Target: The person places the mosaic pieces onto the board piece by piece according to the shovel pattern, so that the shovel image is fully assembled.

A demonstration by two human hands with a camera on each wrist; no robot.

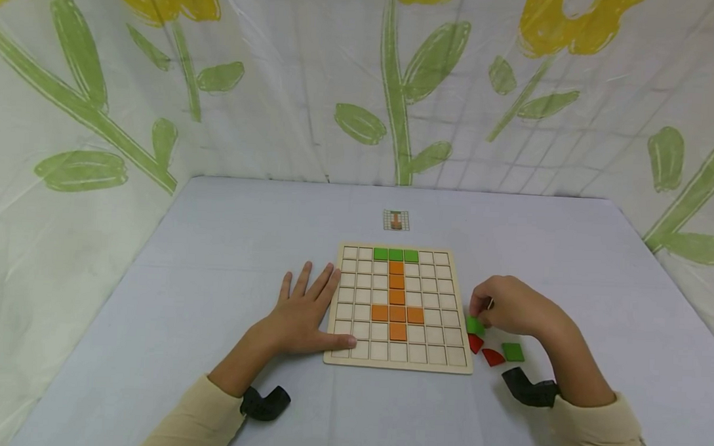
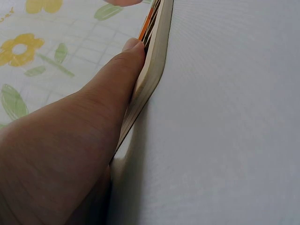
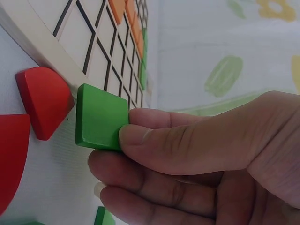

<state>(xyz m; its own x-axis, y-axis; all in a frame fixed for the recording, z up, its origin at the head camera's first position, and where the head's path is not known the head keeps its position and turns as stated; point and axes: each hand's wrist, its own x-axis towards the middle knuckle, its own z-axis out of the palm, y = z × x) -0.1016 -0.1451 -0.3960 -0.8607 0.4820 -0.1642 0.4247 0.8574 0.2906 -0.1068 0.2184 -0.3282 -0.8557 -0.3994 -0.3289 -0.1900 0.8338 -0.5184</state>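
A square wooden grid board (image 1: 399,365) lies on the table. Several orange tiles (image 1: 397,313) form a cross-like column in its cells, under a row of three green tiles (image 1: 396,255). My left hand (image 1: 297,322) lies spread at the board's left edge, its thumb (image 2: 115,75) over the near-left corner. Beside the right edge, my right hand (image 1: 510,307) pinches a green square tile (image 3: 103,117) between thumb and fingers. Near it on the table are two red rounded pieces (image 1: 493,357) and another green square tile (image 1: 512,352). Fingers partly hide more green pieces.
A small printed pattern card (image 1: 396,220) lies behind the board. Black wrist-worn devices (image 1: 266,403) sit at both cuffs. A white curtain (image 1: 279,82) with yellow flowers and green leaves hangs behind the pale table (image 1: 214,244).
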